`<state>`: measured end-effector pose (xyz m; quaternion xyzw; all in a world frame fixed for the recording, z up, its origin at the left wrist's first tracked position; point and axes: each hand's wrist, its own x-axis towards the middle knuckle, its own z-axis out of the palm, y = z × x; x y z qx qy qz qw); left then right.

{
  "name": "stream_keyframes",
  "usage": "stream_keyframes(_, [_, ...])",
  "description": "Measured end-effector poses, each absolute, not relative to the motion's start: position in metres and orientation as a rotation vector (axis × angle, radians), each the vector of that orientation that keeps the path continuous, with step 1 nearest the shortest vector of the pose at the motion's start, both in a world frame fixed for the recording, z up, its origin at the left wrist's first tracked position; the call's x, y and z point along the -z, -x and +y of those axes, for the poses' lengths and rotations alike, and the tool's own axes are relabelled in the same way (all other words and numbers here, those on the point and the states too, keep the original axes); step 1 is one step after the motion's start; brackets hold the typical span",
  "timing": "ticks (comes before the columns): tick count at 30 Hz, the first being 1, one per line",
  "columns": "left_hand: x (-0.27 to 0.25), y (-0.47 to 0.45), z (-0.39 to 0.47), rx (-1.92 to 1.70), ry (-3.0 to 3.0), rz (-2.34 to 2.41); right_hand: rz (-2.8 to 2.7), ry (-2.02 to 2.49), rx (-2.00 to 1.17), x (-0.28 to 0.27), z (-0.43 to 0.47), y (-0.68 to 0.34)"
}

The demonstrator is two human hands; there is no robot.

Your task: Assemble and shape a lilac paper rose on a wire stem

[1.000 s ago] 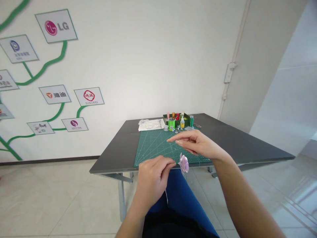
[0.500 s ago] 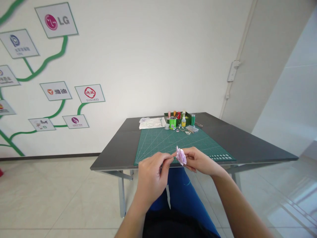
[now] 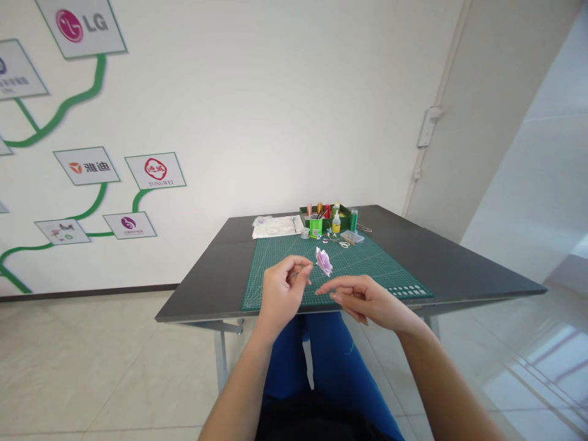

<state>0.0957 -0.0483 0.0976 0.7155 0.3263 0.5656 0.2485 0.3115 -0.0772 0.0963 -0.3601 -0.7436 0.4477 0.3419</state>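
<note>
A pale purple artificial flower [image 3: 324,261] is held up over the cutting mat [image 3: 280,251] by its thin stem. My left hand [image 3: 285,288] pinches that stem between thumb and fingers, and the bloom points right. Just below and to the right of the petals is my right hand [image 3: 356,297], apart from the flower. Its fingers are stretched out toward the left with nothing visible in them, so it is open. Most of the stem is hidden by my left fingers.
At the back of the dark table [image 3: 202,269] stand a green box [image 3: 345,218] of thread spools, a bright green can [image 3: 316,226] and a glue bottle [image 3: 336,223]. White scissors [image 3: 344,244], a clear case [image 3: 353,237] and white sheets [image 3: 275,228] lie nearby.
My right hand has let go of the flower and sits lower, its fingers straightened. My left hand has raised the flower slightly up and to the left. The view has shifted a little.
</note>
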Motion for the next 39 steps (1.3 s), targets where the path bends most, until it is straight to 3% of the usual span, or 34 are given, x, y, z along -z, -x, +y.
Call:
stream_keyframes(7, [-0.11,-0.105,-0.016,-1.479,-1.803,0.819,-1.791,0.884,-1.296,-0.095,-0.044,-0.316])
stream_keyframes(16, [-0.113,-0.11,0.011,-1.46,-1.687,0.767,-1.129,0.678,-1.552,-0.058,-0.016,-0.315])
stream_keyframes(23, [-0.112,-0.111,0.011,-1.439,-1.753,0.806,-1.047,0.965,-1.267,-0.06,-0.014,-0.331])
stream_keyframes(33, [-0.116,-0.109,-0.003,-1.449,-1.78,0.797,-1.28,0.979,-1.026,-0.084,-0.054,-0.312])
stream_keyframes(39, [-0.119,-0.108,-0.023,-1.48,-1.796,0.761,-1.392,0.882,-1.094,-0.09,-0.079,-0.292])
